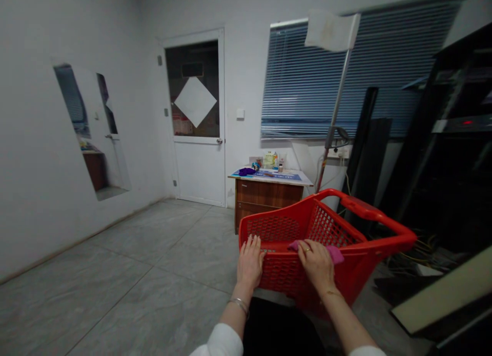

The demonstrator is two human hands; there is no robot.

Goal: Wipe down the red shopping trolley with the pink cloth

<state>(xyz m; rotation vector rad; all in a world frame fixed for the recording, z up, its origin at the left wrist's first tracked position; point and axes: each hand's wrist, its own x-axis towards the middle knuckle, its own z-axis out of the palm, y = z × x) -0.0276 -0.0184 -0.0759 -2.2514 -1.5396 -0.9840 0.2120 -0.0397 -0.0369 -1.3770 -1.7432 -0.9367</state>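
Note:
A red plastic shopping basket (338, 228) with mesh walls and a raised handle stands in front of me, low and right of centre. My left hand (250, 261) rests on the basket's near rim, fingers stretched flat. My right hand (317, 261) presses a pink cloth (335, 253) against the same rim, fingers curled over it. A ring shows on the right hand and a bracelet on the left wrist.
A wooden desk (269, 192) with small items stands under a blue-blinded window (307, 89). A white door (198, 120) is in the far wall. A mop (334, 110) leans beside dark panels and shelving (453, 141) on the right. Grey tiled floor (134, 274) spreads left.

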